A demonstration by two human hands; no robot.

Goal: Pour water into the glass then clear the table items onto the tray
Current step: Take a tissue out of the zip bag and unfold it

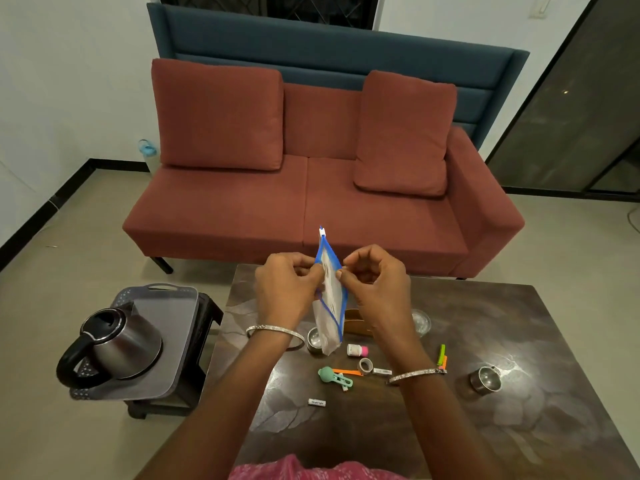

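Both hands hold a clear zip pouch with blue edging [330, 299] in the air above the dark table [519, 427]. My left hand [285, 289] pinches one side of its mouth and my right hand [375, 282] pinches the other. Its white slider points up, away from me. A steel kettle [117, 344] stands on the grey tray [166, 306], which rests on a low black stool left of the table. A glass [420, 322] sits behind my right wrist, partly hidden.
Small items lie on the table: a steel bowl [315, 339], a steel cup [485, 377], a white bottle with pink cap [356, 349], a tape roll [364, 365], a green and orange tool [334, 375], coloured clips [442, 356], a small white tube [317, 402]. A red sofa [311, 202] stands beyond.
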